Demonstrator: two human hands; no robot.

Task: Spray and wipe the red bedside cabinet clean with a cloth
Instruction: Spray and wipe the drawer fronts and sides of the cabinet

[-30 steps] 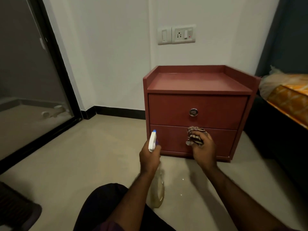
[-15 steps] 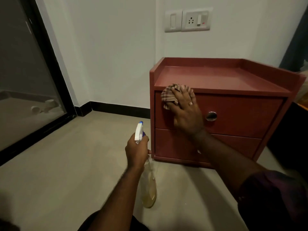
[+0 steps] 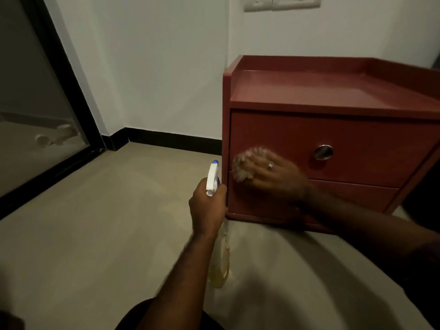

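Wiping drawer fronts, spray on standby.

Left hand (image 3: 208, 208) wrapped round spray bottle (image 3: 215, 236), nozzle up, just left of red cabinet (image 3: 333, 129). To its right, right hand (image 3: 273, 175) flat, pressing cloth (image 3: 240, 166) on front near left edge, blurred. Next, prob: cover rest of front w/ even pressure.

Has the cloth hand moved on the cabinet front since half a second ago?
Yes. The right hand with the cloth went down from the upper drawer's top left corner to its lower edge, left of the knob.
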